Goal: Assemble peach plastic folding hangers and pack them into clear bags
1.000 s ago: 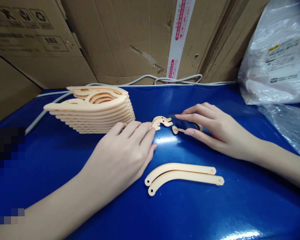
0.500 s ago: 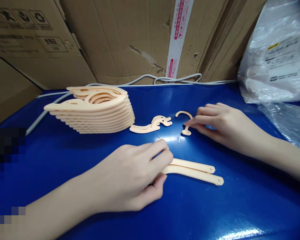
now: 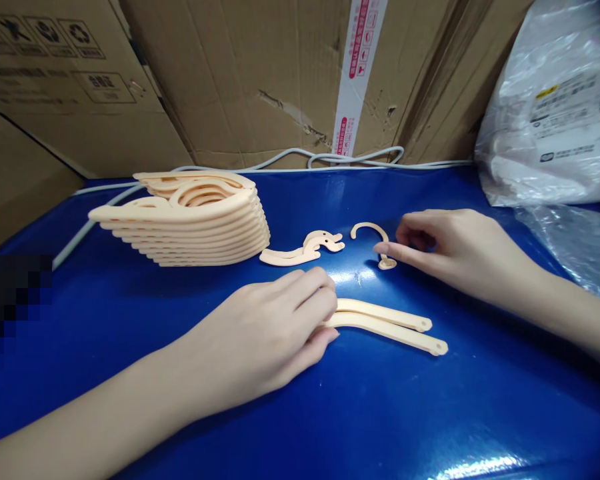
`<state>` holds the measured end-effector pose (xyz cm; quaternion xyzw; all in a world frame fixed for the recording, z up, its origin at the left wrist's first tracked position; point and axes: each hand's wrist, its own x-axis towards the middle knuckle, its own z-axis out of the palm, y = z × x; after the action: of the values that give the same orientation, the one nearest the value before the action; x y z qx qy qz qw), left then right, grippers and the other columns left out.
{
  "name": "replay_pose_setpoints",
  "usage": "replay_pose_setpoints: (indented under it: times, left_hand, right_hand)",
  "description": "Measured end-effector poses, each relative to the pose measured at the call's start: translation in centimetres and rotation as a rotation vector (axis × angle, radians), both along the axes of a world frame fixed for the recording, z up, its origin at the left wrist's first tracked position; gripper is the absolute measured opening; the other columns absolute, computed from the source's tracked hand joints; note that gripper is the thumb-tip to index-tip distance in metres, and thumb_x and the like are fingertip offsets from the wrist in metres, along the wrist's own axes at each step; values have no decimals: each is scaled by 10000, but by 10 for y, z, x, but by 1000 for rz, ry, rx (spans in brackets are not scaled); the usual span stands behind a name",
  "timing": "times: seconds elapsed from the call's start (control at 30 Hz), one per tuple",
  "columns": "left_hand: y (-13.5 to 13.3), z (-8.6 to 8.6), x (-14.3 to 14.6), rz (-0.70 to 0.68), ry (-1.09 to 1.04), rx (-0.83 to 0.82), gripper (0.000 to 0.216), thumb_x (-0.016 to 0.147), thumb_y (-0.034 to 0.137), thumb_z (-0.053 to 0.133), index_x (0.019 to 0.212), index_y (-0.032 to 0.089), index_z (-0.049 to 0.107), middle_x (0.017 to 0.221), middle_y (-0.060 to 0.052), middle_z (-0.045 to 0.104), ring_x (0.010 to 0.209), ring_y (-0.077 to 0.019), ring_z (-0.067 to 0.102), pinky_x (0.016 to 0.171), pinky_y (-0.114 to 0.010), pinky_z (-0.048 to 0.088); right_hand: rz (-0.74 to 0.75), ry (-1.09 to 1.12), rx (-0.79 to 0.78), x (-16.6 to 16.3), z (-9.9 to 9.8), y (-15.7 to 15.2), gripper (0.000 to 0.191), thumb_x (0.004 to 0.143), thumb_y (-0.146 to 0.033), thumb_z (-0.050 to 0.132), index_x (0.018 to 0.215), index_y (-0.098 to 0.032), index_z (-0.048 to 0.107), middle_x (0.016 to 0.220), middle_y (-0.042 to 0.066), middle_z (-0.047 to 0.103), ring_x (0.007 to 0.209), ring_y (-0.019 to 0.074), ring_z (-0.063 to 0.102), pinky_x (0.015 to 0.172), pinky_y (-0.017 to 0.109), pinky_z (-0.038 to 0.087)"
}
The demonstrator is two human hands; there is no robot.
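Observation:
My left hand (image 3: 280,327) is closed around two long, slightly curved beige plastic hanger arms (image 3: 385,327); their ends with small holes stick out to the right, and their other ends are hidden under my fingers. At the right, a beige plastic hanger hook (image 3: 371,227) with a small round base is on the blue surface. The thumb of my right hand (image 3: 445,240) touches the hook's stem, while the other fingers curl apart from the thumb. Two short curved beige pieces (image 3: 300,252) with forked ends lie overlapping beyond my left hand.
A stack of beige folded hangers (image 3: 195,220) stands on the blue tabletop (image 3: 380,413) at the left. Behind it are cardboard boxes (image 3: 260,60) and a white cable (image 3: 275,160). A clear plastic bag with a label (image 3: 555,107) lies back right.
My right thumb and fingers have spread from their pinch, and the hook's base has shifted right. My left hand has moved slightly away from me with the hanger arms.

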<state>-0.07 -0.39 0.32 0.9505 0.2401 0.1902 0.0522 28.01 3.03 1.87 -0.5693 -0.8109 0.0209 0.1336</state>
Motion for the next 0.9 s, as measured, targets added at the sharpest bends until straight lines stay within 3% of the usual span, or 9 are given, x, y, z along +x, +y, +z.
replay_pose_setpoints:
  times: [0.2,0.47,0.73,0.9]
  left_hand:
    - [0,1,1,-14,-11,-66,131,1034,216,459,915,192,506,971,-16,599,807,-147,568,668,-274,419]
    - [-4,1,5,-3,-18,-3,131,1024,206,474,939,170,567,983,-36,624,796,-159,589,648,-279,439]
    - [-8,4,10,-11,-17,49,163,1001,175,489,880,156,598,931,-39,661,782,-161,633,631,-273,480]
    - [-5,3,8,-11,-54,97,178,986,124,497,851,140,612,890,-38,677,738,-142,630,626,-260,476]
  right_hand:
    - [-66,2,-118,-6,-2,-3,386,906,-594,527,759,-247,611,694,32,645,598,212,556,523,319,314]
    - [-176,63,-212,-1,5,-3,177,777,-391,674,676,-248,650,615,6,612,527,177,503,508,310,314]
    - [7,880,-544,-12,9,-8,182,774,-303,638,641,-203,563,599,-17,507,574,130,434,566,295,327]
    - [68,1062,-579,-19,4,-11,182,794,-269,563,632,-204,511,628,-17,462,577,129,358,535,305,291]
